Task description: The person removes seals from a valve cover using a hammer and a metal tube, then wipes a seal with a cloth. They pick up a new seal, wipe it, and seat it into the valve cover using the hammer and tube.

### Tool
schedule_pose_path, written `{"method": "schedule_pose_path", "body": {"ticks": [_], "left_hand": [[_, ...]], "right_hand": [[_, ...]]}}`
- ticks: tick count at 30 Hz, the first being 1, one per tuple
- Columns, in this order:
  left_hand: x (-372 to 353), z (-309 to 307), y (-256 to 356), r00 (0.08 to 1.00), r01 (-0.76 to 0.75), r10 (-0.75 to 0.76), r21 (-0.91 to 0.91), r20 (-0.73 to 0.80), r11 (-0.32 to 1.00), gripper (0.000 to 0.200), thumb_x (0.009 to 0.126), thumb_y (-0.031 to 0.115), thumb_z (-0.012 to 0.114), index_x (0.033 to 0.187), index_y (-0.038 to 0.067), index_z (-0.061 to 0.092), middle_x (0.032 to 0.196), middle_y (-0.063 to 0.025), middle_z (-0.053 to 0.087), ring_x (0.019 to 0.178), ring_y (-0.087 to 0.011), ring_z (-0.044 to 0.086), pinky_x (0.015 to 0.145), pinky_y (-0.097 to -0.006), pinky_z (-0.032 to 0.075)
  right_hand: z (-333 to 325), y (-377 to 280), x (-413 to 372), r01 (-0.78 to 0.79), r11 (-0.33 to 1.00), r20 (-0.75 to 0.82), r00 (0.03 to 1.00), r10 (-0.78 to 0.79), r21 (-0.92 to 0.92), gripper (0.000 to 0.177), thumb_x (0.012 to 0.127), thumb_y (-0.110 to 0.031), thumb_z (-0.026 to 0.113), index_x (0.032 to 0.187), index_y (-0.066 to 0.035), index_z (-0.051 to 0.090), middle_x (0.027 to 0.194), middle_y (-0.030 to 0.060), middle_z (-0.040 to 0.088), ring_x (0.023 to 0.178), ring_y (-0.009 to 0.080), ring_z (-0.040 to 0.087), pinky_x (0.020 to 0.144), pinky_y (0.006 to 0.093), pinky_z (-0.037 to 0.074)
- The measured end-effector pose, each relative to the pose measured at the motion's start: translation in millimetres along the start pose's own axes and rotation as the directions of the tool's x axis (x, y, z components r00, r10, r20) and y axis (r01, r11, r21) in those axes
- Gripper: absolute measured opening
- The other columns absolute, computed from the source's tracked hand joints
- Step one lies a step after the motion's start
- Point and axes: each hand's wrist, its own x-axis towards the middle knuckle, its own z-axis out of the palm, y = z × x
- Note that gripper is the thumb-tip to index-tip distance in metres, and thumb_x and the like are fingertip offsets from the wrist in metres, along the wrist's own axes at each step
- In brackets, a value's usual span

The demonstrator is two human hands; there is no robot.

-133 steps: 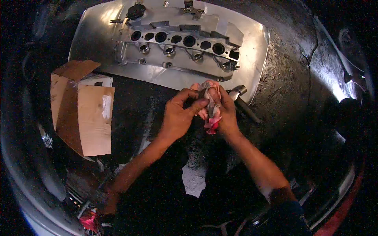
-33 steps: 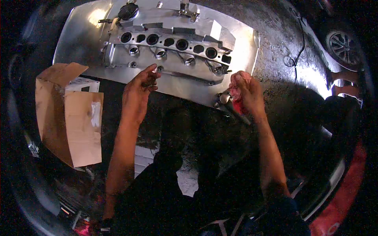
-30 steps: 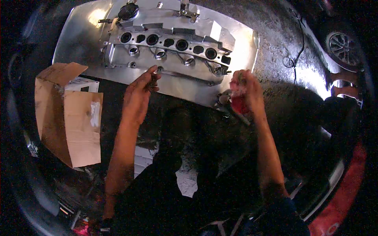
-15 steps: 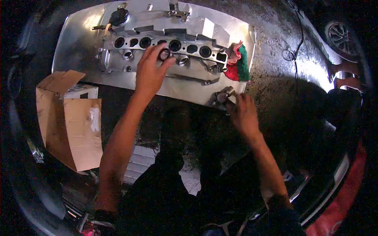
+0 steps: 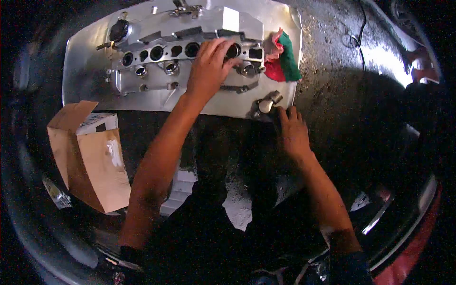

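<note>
Metal engine part (image 5: 184, 51); box (image 5: 105, 173) marking (image 5: 100, 127) illegible.

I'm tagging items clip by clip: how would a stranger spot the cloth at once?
Find the big silvery metal sheet. At its right end, just past the engine part, lies a crumpled cloth. Its red and green stand out from the grey metal around it.

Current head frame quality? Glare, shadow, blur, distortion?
Head view: harsh glare on the floor at far right; head view: right hand dim against dark, grainy shadow; head view: left hand slightly soft, possibly motion; head view: fisheye-like bowing toward the edges.
</note>
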Motion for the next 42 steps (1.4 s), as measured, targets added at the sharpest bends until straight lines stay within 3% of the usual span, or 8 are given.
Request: {"method": "schedule_pose_path", "body": {"ticks": [5, 15, 21, 24, 33, 36, 39, 42], "left_hand": [[-0.1, 15.6, -5.9, 0.996, 0.086, -0.087, -0.019, -0.019, 0.996, 0.080, 0.081, 0.042, 0.086, 0.149, 0.012, 0.056, 0.144, -0.0171, 0.058, 0.134, -0.0373, 0.054, 0.114, -0.0470, 0.043], [-2.0, 7.3, -13.8, 0.996, 0.078, -0.076, -0.045, 0.039, 0.996, 0.055, 0.089, 0.030, 0.081, 0.140, 0.017, 0.066, 0.134, -0.0122, 0.067, 0.125, -0.0345, 0.059, 0.108, -0.0437, 0.047], [0.5, 12.6, -15.0, 0.996, 0.089, -0.089, -0.010, 0.014, 0.996, 0.054, 0.088, 0.030, 0.082, 0.138, 0.016, 0.067, 0.133, -0.0123, 0.068, 0.125, -0.0328, 0.060, 0.107, -0.0428, 0.049], [-1.0, 12.8, -15.8, 0.994, 0.100, -0.099, -0.024, 0.035, 0.995, 0.057, 0.087, 0.031, 0.082, 0.139, 0.014, 0.066, 0.134, -0.0126, 0.067, 0.125, -0.0325, 0.061, 0.107, -0.0428, 0.049], [-11.5, 13.6, -19.8, 0.983, -0.127, 0.153, 0.225, -0.101, 0.966, 0.064, 0.083, 0.041, 0.086, 0.140, 0.020, 0.065, 0.138, -0.0067, 0.058, 0.130, -0.0320, 0.051, 0.112, -0.0499, 0.038], [-11.9, 10.8, -19.9, 0.980, -0.122, 0.162, 0.294, -0.116, 0.948, 0.065, 0.081, 0.045, 0.086, 0.138, 0.021, 0.066, 0.142, -0.0080, 0.054, 0.135, -0.0344, 0.045, 0.114, -0.0540, 0.034], [-9.2, 12.3, -19.5, 0.967, -0.119, 0.182, 0.313, -0.178, 0.942, 0.065, 0.079, 0.048, 0.087, 0.136, 0.023, 0.068, 0.149, -0.0146, 0.045, 0.139, -0.0395, 0.040, 0.116, -0.0561, 0.031], [-7.1, 15.6, -17.8, 0.970, -0.118, 0.178, 0.320, -0.166, 0.940, 0.060, 0.080, 0.047, 0.087, 0.132, 0.024, 0.069, 0.155, -0.0201, 0.035, 0.144, -0.0430, 0.035, 0.119, -0.0565, 0.028]], "right_hand": [[7.4, -3.7, 3.9, -0.019, 1.000, -0.036, 0.999, 0.019, 0.011, 0.064, 0.086, -0.012, 0.069, 0.146, -0.007, 0.048, 0.132, 0.0208, 0.055, 0.119, 0.0418, 0.059, 0.097, 0.0526, 0.054], [5.8, -20.2, -4.2, 0.000, 1.000, -0.168, 0.986, -0.001, -0.004, 0.054, 0.091, -0.018, 0.061, 0.143, -0.001, 0.052, 0.113, 0.0186, 0.065, 0.107, 0.0370, 0.063, 0.088, 0.0494, 0.056], [12.1, -20.2, -4.5, -0.004, 0.999, -0.144, 0.990, 0.011, 0.050, 0.049, 0.096, -0.015, 0.053, 0.142, 0.000, 0.052, 0.112, 0.0188, 0.066, 0.106, 0.0367, 0.064, 0.086, 0.0494, 0.057], [24.4, -17.3, -4.0, 0.042, 0.999, -0.245, 0.969, -0.035, 0.023, 0.049, 0.096, -0.016, 0.052, 0.143, 0.000, 0.052, 0.110, 0.0184, 0.066, 0.103, 0.0366, 0.064, 0.083, 0.0490, 0.058], [15.1, -19.4, -0.9, 0.024, 0.999, -0.183, 0.983, -0.016, 0.044, 0.047, 0.096, -0.019, 0.055, 0.140, -0.002, 0.054, 0.109, 0.0194, 0.066, 0.101, 0.0364, 0.065, 0.082, 0.0484, 0.058], [11.1, -20.6, -1.3, 0.019, 0.998, -0.169, 0.986, -0.008, 0.067, 0.047, 0.096, -0.018, 0.056, 0.140, -0.003, 0.053, 0.109, 0.0198, 0.066, 0.101, 0.0369, 0.065, 0.082, 0.0482, 0.058], [7.0, -17.8, -0.4, 0.016, 0.993, -0.088, 0.996, -0.005, 0.119, 0.059, 0.093, -0.021, 0.067, 0.144, 0.001, 0.047, 0.114, 0.0240, 0.065, 0.104, 0.0438, 0.064, 0.091, 0.0526, 0.055], [14.5, -16.0, -0.1, 0.040, 0.997, -0.157, 0.987, -0.028, 0.073, 0.050, 0.094, -0.016, 0.058, 0.142, -0.004, 0.050, 0.112, 0.0199, 0.065, 0.107, 0.0381, 0.064, 0.086, 0.0493, 0.057]]}}
